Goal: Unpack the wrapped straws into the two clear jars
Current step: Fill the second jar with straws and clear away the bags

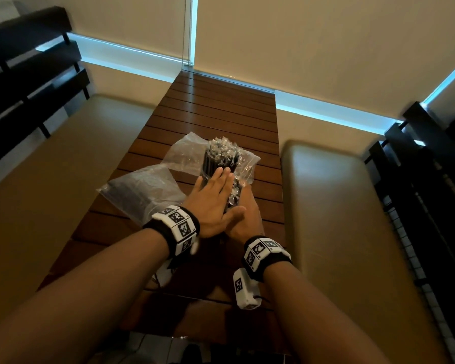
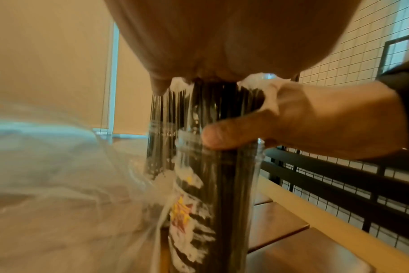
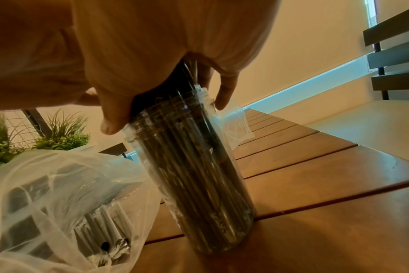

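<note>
Two clear jars stand on the slatted wooden table [image 1: 221, 106]. The far jar [image 1: 216, 164] is full of black wrapped straws. The near jar [image 3: 199, 184] [image 2: 222, 203] also holds a dense bundle of straws [image 1: 234, 194]; in the head view my hands hide the jar itself. My left hand [image 1: 213, 203] lies flat, fingers straight, with its palm [image 2: 222, 46] pressing on the tops of that bundle. My right hand [image 1: 247, 219] [image 3: 152, 55] grips the bundle just above the jar's rim, thumb [image 2: 222, 136] on one side and fingers on the other.
A plastic bag [image 1: 142, 190] [image 3: 58, 203] with more wrapped straws lies left of the jars. A crumpled clear bag [image 1: 187, 151] lies behind them. Padded benches [image 1: 339, 206] flank the table, with dark slatted backs. A green plant [image 3: 58, 136] stands beyond the bag.
</note>
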Tool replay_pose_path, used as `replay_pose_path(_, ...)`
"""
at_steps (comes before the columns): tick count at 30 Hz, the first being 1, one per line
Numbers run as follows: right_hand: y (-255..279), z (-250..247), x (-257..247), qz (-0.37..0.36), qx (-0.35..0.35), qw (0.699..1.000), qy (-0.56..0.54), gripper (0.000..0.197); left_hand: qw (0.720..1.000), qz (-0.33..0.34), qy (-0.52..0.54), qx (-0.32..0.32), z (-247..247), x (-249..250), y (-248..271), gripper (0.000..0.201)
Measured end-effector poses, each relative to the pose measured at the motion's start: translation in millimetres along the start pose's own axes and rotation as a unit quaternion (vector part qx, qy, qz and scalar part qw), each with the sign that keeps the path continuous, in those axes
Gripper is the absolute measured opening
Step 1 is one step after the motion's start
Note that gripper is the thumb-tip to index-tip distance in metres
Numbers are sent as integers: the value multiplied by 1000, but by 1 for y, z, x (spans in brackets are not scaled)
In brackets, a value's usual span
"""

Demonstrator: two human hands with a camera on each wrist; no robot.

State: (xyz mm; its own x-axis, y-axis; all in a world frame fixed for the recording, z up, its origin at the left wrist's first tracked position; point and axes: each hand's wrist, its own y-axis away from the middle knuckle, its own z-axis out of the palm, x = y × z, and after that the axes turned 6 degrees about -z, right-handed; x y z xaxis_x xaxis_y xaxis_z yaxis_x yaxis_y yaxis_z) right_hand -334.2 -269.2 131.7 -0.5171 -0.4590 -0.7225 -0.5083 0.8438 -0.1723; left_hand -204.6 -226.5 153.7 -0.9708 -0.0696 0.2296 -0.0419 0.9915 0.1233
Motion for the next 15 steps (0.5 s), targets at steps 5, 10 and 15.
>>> replay_pose_path(5,3,-10,-7,-34,12,994,108,109,969,-28,213,120,-32,-25,13,73)
replay_pose_path(10,1,-12,-33,-142,165,965,149,57,989,-132,52,-35,-42,-81,39,82)
replay_pose_path(15,-1,22,-83,-310,4,924,225,13,981,-193,-3,-23,-29,-94,49,38)
